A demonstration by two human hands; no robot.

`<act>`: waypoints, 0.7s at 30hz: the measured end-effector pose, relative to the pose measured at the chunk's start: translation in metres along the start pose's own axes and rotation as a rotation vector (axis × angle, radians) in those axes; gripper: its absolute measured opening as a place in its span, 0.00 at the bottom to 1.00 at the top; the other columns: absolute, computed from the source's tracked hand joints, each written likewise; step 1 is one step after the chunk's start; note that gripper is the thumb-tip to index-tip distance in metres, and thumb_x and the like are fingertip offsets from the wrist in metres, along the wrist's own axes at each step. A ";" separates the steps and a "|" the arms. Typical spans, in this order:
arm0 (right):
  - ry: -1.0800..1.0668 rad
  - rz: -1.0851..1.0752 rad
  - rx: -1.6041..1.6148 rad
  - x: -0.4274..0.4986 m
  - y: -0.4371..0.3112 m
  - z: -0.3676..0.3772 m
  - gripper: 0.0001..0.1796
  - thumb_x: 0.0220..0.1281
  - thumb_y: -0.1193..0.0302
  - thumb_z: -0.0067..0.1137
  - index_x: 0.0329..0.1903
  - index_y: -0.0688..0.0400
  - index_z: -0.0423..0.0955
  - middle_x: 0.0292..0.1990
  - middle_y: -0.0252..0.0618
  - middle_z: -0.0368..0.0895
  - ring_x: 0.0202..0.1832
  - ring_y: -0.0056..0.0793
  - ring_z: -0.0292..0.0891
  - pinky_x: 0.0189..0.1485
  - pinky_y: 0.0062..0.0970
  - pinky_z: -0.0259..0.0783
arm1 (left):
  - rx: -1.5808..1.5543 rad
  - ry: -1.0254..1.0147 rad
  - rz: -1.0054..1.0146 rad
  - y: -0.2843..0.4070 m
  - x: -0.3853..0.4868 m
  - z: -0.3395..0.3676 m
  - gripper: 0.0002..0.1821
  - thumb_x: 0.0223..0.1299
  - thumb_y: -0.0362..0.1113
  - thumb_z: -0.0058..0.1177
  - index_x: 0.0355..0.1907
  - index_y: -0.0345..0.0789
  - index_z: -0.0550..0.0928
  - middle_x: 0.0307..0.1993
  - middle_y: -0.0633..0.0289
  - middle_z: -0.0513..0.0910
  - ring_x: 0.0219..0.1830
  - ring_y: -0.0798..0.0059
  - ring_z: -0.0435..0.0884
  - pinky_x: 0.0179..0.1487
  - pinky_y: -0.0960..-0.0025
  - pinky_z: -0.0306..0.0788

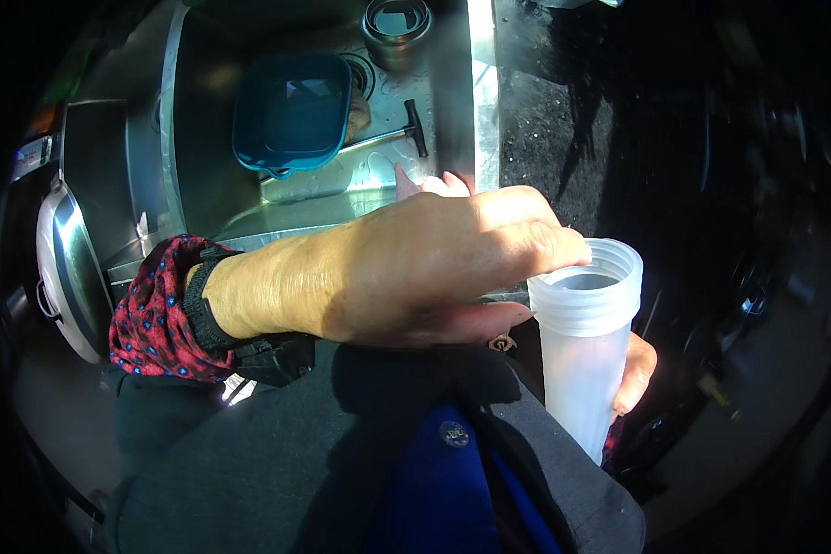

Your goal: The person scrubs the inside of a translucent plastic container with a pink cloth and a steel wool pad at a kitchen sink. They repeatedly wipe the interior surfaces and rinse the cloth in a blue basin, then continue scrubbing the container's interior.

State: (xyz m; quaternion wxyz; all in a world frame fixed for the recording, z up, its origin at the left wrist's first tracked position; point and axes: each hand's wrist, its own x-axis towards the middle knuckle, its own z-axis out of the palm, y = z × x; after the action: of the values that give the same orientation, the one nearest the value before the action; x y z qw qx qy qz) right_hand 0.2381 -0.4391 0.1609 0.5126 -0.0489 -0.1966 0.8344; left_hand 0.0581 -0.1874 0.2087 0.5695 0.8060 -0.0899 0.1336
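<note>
My left hand [415, 270] reaches across from the left, in a red patterned sleeve with a black cuff. Its fingertips touch the threaded rim of a tall translucent plastic container [585, 367], and its thumb tip is close against the outer wall. Whether these fingers grip the rim is hard to tell. My right hand [637, 374] holds the container from its far right side, mostly hidden behind it. The container's mouth is uncovered and faces up, tilted slightly. Behind my left hand a pale pink shape [433, 184] shows in part; what it is stays unclear.
A stainless steel sink [360, 201] lies ahead, holding a teal plastic basin [291, 114], a black-handled tool with a metal shaft [415, 128] and a round metal container [396, 38] near the drain. A metal lid [76, 270] stands at left. Dark, wet-looking ground [547, 138] lies right of the sink.
</note>
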 end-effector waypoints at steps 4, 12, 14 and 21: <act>0.299 -0.351 -0.269 -0.005 0.014 0.009 0.11 0.50 0.82 0.61 0.39 0.64 0.78 0.39 0.52 0.80 0.30 0.32 0.80 0.32 0.28 0.78 | -0.104 0.144 -0.031 -0.005 -0.002 0.000 0.22 0.55 0.27 0.55 0.53 0.28 0.72 0.40 0.54 0.77 0.17 0.84 0.65 0.25 0.79 0.65; 0.511 -0.500 -0.274 -0.029 0.035 0.016 0.07 0.49 0.82 0.64 0.33 0.61 0.80 0.35 0.49 0.81 0.28 0.33 0.80 0.30 0.27 0.78 | -0.098 0.125 -0.083 -0.003 -0.002 0.001 0.14 0.57 0.25 0.51 0.47 0.28 0.75 0.32 0.57 0.78 0.24 0.77 0.73 0.29 0.75 0.68; 0.416 -0.414 -0.115 -0.034 0.034 0.008 0.15 0.44 0.80 0.63 0.39 0.67 0.75 0.36 0.53 0.80 0.29 0.36 0.80 0.32 0.30 0.79 | -0.096 0.204 -0.077 -0.002 -0.003 0.000 0.10 0.57 0.27 0.51 0.43 0.29 0.76 0.31 0.58 0.78 0.23 0.78 0.74 0.27 0.74 0.69; 0.536 -0.427 0.087 -0.043 0.011 -0.032 0.10 0.45 0.79 0.56 0.33 0.70 0.70 0.25 0.50 0.77 0.20 0.34 0.76 0.25 0.30 0.75 | 0.006 0.527 -0.211 0.000 0.003 -0.034 0.09 0.63 0.31 0.49 0.42 0.30 0.77 0.28 0.65 0.78 0.27 0.85 0.77 0.31 0.81 0.75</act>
State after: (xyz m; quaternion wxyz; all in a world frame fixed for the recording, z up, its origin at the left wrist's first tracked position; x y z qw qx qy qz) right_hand 0.2579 -0.4722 0.1218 0.7107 -0.2019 -0.0249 0.6734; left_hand 0.0573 -0.1552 0.2202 0.5816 0.7501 0.1461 0.2788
